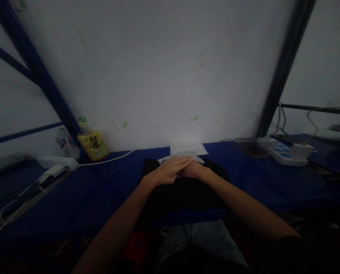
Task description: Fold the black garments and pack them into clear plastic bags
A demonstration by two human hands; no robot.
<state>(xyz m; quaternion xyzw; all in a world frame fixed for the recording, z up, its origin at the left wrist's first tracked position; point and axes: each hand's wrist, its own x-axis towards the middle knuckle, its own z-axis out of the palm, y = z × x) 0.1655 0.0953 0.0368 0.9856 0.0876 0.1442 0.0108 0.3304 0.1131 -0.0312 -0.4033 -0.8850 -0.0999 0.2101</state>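
Over a dark folded cloth (184, 196) on the blue table, my two hands meet. My left hand (168, 170) has its fingers stretched out together and laid across the front of my right hand (194, 169). The fingers of the right hand are mostly hidden under the left, so their shape does not show. Just beyond and partly beneath both hands lies a thin, pale, see-through plastic bag (200, 159). Behind it, near the wall, a white sheet (191, 147) with a small printed label rests flat on the table.
At the left stand a yellow-labelled bottle (95, 146) and a clear bottle (67, 144), beside a white plug (54, 171) and cables. A white power strip (285, 152) lies on the right. Blue frame posts (41, 82) rise against the wall.
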